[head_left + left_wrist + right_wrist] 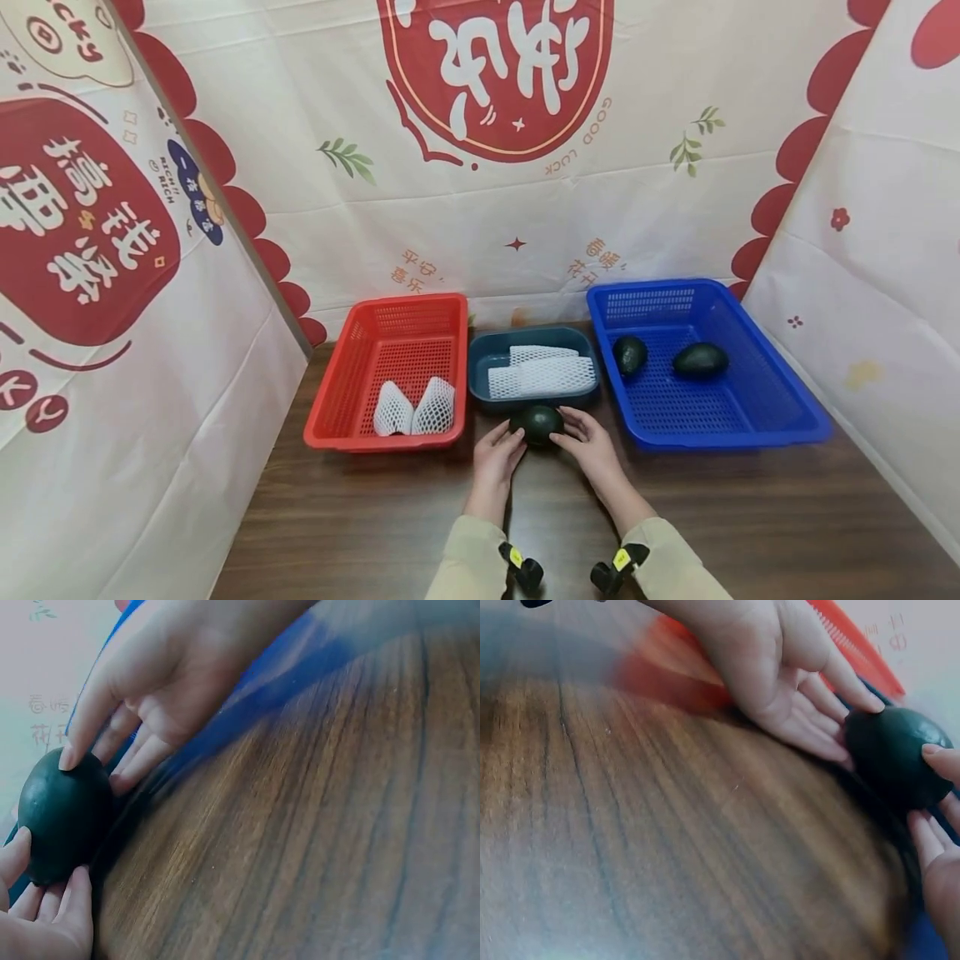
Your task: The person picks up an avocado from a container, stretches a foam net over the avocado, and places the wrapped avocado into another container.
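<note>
Both hands hold one dark green avocado (537, 425) between them, just in front of the teal tray (480, 398). My left hand (498, 457) pinches its left end with thumb and fingertips. At the opposite end my right hand (591, 446) grips it the same way. In the left wrist view the avocado (64, 817) shows a smooth, dark skin, with a thumb and fingers at each end. The right wrist view also has the avocado (897, 757) between the two hands. White foam net sleeves (542, 377) lie in the teal tray behind it.
On the left a red basket (330, 417) contains two white net-wrapped pieces (414, 408). A blue basket (780, 408) on the right holds two more avocados (701, 360). The brown wooden table (360, 525) extends toward me, and printed cloth walls (480, 225) stand around it.
</note>
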`<state>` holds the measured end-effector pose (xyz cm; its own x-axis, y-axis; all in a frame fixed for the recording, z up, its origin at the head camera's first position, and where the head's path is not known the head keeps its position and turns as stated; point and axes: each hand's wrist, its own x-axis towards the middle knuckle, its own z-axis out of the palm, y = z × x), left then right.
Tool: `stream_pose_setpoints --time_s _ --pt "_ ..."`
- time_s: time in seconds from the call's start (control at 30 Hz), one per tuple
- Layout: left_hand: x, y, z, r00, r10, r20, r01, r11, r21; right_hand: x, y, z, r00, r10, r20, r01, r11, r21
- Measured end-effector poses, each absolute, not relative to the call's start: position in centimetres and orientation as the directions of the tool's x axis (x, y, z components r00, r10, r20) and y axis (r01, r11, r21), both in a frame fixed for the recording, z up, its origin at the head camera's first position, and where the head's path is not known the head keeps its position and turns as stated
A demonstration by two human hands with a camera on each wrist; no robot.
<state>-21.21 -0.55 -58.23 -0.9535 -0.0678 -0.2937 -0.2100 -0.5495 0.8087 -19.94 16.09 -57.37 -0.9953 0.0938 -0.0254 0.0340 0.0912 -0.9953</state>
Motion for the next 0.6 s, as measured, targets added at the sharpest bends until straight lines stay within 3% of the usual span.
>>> stream_pose_setpoints --time_s 0.27,0.6 --pt "-21.3 -0.6 -58.2 -0.953 -0.058 -0.296 -0.222 -0.529 0.819 -20.0 16.2 -58.9 -0.985 0.153 -0.077 0.077 -0.011 -0.997" --pt "-21.4 -0.3 -57.7 -0.942 -0.089 -0.324 -0.243 -0.486 0.84 -20.0 16.0 -59.2 -0.977 0.206 -0.061 0.059 -0.014 -0.998"
